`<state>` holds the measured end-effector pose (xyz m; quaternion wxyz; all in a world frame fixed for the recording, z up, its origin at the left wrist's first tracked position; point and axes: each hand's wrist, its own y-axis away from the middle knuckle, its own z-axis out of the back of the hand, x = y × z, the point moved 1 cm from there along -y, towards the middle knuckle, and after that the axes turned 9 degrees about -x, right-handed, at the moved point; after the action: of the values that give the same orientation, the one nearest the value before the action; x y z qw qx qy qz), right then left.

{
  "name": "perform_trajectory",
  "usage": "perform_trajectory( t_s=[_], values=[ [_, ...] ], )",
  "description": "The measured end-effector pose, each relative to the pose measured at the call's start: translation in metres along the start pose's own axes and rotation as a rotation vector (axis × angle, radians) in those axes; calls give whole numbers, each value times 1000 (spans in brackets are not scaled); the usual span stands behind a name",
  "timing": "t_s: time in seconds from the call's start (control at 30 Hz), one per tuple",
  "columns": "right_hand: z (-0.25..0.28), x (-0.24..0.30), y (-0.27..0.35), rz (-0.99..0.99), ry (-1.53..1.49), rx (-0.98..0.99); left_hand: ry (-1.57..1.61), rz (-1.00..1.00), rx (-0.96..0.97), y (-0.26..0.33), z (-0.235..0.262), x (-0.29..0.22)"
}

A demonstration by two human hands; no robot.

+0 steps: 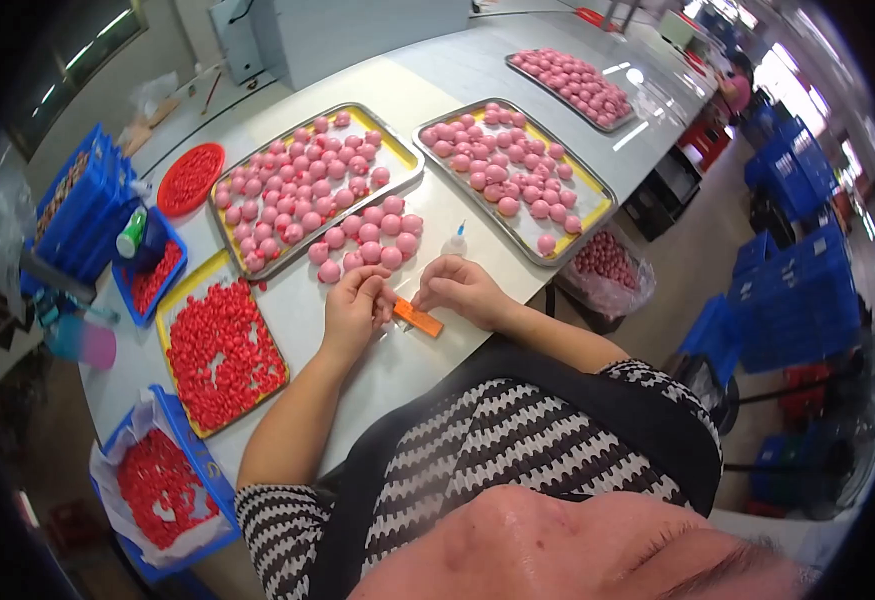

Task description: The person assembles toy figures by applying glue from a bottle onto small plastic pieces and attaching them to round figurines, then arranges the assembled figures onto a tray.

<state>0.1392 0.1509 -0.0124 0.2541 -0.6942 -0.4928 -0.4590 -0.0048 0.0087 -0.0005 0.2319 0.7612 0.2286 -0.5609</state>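
My left hand (354, 308) is closed in a pinch beside an orange block (419, 317) on the table; whatever it holds is too small to make out. My right hand (464, 290) is also pinched, its fingertips curled just above the other side of the block, and their contents are hidden. Just beyond my right hand stands a small clear bottle (454, 243) with a blue needle tip. A loose group of pink balls (368, 233) lies on the table past my left hand.
Two metal trays of pink balls (302, 180) (505, 165) stand behind, and a third tray (572, 88) farther off. At left are a yellow tray of small red pieces (222, 350), a blue bin (197, 440), a red dish (191, 180) and stacked blue crates (87, 215). A person (734, 85) sits far right.
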Motion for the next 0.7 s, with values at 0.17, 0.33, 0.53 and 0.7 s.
perform_trajectory(
  t_s=[0.17, 0.33, 0.53, 0.7],
  values=[
    [1, 8, 5, 4, -26, -15, 38, -32, -52, -4, -4, 3],
    [5, 2, 5, 36, 34, -18, -10, -3, 27, -4, -5, 4],
    [5, 6, 7, 48, 100, 10, 19, 11, 7, -5, -4, 6],
    [10, 18, 16, 59, 129, 63, 3, 2, 12, -11, -6, 10]
  ],
)
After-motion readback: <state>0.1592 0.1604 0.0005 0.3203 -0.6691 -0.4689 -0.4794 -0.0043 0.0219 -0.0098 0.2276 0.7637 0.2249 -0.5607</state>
